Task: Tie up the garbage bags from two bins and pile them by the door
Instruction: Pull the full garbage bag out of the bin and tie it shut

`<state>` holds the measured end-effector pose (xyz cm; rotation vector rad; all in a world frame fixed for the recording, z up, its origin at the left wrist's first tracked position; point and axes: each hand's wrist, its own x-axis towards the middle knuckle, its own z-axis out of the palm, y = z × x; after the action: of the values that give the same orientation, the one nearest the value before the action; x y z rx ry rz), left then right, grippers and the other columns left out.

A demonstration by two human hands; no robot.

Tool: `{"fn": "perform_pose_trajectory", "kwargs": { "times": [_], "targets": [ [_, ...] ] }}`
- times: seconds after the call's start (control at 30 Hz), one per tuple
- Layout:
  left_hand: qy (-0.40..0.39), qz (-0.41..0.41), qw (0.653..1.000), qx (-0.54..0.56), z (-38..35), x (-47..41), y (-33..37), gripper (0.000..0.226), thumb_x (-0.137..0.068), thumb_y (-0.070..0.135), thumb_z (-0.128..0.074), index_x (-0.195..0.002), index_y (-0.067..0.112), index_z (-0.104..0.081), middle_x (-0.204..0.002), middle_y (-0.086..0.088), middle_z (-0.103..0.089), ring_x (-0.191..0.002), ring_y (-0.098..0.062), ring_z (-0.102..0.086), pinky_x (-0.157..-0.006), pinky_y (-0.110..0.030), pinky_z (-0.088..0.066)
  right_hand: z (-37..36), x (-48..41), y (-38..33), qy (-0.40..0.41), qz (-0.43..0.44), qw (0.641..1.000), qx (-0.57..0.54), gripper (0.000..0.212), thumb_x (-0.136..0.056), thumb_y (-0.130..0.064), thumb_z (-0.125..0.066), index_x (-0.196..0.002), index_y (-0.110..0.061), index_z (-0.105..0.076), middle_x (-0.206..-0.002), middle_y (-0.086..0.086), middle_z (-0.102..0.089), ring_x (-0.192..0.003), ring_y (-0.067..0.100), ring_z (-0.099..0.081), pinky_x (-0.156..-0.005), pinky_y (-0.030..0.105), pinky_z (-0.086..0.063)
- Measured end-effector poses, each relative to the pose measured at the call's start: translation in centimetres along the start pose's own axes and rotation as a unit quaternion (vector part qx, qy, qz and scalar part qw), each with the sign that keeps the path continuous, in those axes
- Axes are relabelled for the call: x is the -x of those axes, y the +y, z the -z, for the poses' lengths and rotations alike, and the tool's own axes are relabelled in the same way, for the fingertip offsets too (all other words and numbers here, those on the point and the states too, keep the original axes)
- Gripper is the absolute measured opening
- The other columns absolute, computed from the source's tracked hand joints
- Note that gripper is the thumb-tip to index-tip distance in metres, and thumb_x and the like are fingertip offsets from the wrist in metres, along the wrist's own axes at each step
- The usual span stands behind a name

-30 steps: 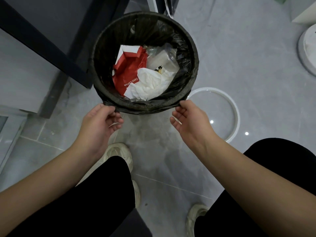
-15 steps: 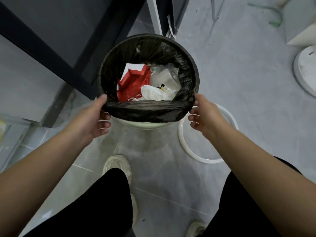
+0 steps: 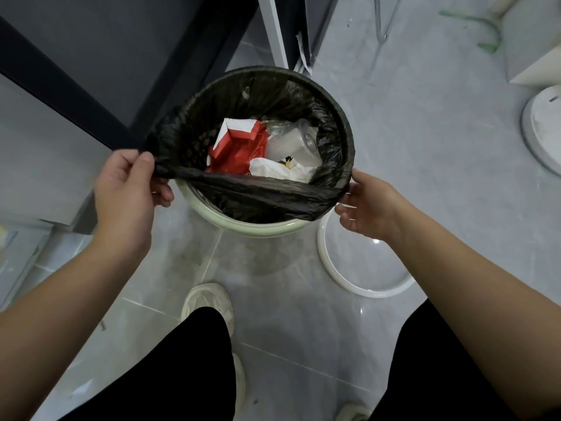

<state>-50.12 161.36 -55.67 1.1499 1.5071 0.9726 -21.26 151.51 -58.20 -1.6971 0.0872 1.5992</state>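
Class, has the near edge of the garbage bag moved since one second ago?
Yes. The garbage bag has lifted off the near rim of the bin, inward over the opening.

- Grey tiled floor (image 3: 409, 165) across most of the frame, glossy, with pale grout lines.
- Dark panel (image 3: 121, 56) filling the upper left, crossed by a darker slanting edge.
- Pale upright strip (image 3: 273, 31) at top centre.
- Thin metal rods (image 3: 385, 31) at the top, right of centre.
- White box (image 3: 534, 41) in the upper right corner, green curved piece (image 3: 487, 46) just left of it.
- White round base (image 3: 543, 129) cut off by the right edge.
- White ring (image 3: 374, 294) flat on the floor, right of centre.
- Pale shoe (image 3: 206, 299) lower centre, black trousers (image 3: 182, 375) below it.
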Motion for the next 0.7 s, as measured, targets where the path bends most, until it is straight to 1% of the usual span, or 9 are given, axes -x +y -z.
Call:
{"fn": "perform_pose_trajectory", "kwargs": {
  "times": [0.13, 0.2, 0.27, 0.33, 0.4, 0.47, 0.53, 0.6, 0.7],
  "targets": [
    [-0.004, 0.083, 0.996, 0.021, -0.8, -1.7, 0.6, 0.015, -0.092, 0.031, -0.045, -0.079, 0.025, -0.05, -0.065, 0.0, -0.057, -0.049, -0.015, -0.051, -0.05, -0.029, -0.042, 0.4, -0.4, -1.3, -0.006, 0.018, 0.998, -0.064, 0.024, -0.099, -0.025, -0.046, -0.079, -0.014, -0.056, -0.066, -0.001, -0.046, -0.053, 0.01, -0.044, -0.041, 0.015, -0.042],
    [-0.039, 0.161, 0.986, -0.023, -0.9, -3.2, 0.7, 0.025, -0.087, 0.048, -0.046, -0.08, 0.025, -0.053, -0.066, 0.002, -0.056, -0.051, -0.014, -0.051, -0.049, -0.026, -0.041, 0.5, -0.7, -1.5, 0.014, 0.027, 0.997, -0.075, 0.024, -0.098, -0.021, -0.048, -0.078, -0.012, -0.056, -0.064, -0.001, -0.045, -0.054, 0.01, -0.044, -0.042, 0.014, -0.044],
    [-0.063, 0.207, 0.973, -0.077, -1.1, -4.6, 0.8, 0.03, -0.083, 0.055, -0.05, -0.078, 0.026, -0.055, -0.068, 0.001, -0.056, -0.048, -0.013, -0.05, -0.046, -0.023, -0.04, 0.6, -1.1, -1.4, 0.044, 0.052, 0.994, -0.081, 0.024, -0.098, -0.017, -0.048, -0.077, -0.011, -0.056, -0.064, 0.0, -0.045, -0.054, 0.01, -0.044, -0.043, 0.016, -0.046],
    [-0.048, 0.18, 0.977, -0.108, -1.3, -5.5, 1.0, 0.023, -0.087, 0.041, -0.057, -0.074, 0.023, -0.055, -0.069, -0.003, -0.055, -0.035, -0.008, -0.05, -0.037, -0.018, -0.039, 0.7, -1.4, -1.5, 0.068, 0.126, 0.986, -0.085, 0.023, -0.098, -0.014, -0.046, -0.077, -0.011, -0.054, -0.066, 0.001, -0.048, -0.054, 0.011, -0.045, -0.047, 0.02, -0.049],
    [-0.002, 0.097, 0.989, -0.113, -1.5, -5.9, 1.1, 0.021, -0.09, 0.023, -0.058, -0.07, 0.021, -0.052, -0.069, -0.004, -0.054, -0.031, -0.003, -0.051, -0.033, -0.015, -0.04, 0.8, -1.3, -2.1, 0.085, 0.229, 0.968, -0.059, 0.022, -0.098, -0.013, -0.042, -0.079, -0.011, -0.052, -0.069, 0.002, -0.051, -0.056, 0.012, -0.049, -0.058, 0.025, -0.052],
    [0.029, 0.01, 0.996, -0.086, -1.5, -6.0, 1.5, 0.019, -0.087, 0.021, -0.058, -0.07, 0.024, -0.053, -0.07, 0.001, -0.054, -0.044, -0.002, -0.055, -0.041, -0.019, -0.046, 0.8, -0.9, -2.8, 0.099, 0.301, 0.949, -0.009, 0.019, -0.098, -0.015, -0.04, -0.085, -0.01, -0.053, -0.078, 0.005, -0.056, -0.063, 0.012, -0.054, -0.066, 0.027, -0.054],
    [0.029, -0.029, 0.995, -0.09, -1.7, -6.0, 1.7, 0.015, -0.084, 0.026, -0.058, -0.07, 0.03, -0.056, -0.071, 0.006, -0.055, -0.061, -0.007, -0.055, -0.05, -0.024, -0.047, 0.8, -0.8, -3.4, 0.106, 0.32, 0.941, 0.029, 0.018, -0.098, -0.02, -0.041, -0.091, -0.01, -0.054, -0.088, 0.007, -0.061, -0.071, 0.015, -0.058, -0.071, 0.03, -0.055],
    [0.014, -0.005, 0.993, -0.114, -1.9, -6.5, 1.7, 0.012, -0.085, 0.035, -0.057, -0.076, 0.027, -0.057, -0.076, 0.004, -0.057, -0.068, -0.015, -0.057, -0.048, -0.025, -0.049, 0.5, -0.9, -3.9, 0.123, 0.302, 0.943, 0.061, 0.022, -0.097, -0.032, -0.043, -0.098, -0.011, -0.052, -0.093, 0.005, -0.061, -0.077, 0.016, -0.06, -0.073, 0.034, -0.054],
    [-0.019, 0.132, 0.974, -0.182, -2.3, -7.9, 2.4, 0.053, -0.079, 0.06, -0.053, -0.098, 0.011, -0.059, -0.087, -0.007, -0.063, -0.071, -0.024, -0.063, -0.059, -0.032, -0.054, 0.2, -1.3, -5.0, 0.13, 0.229, 0.959, 0.102, 0.045, -0.093, -0.054, -0.041, -0.114, -0.015, -0.05, -0.096, 0.0, -0.061, -0.082, 0.016, -0.062, -0.071, 0.032, -0.052]
  ]
}}
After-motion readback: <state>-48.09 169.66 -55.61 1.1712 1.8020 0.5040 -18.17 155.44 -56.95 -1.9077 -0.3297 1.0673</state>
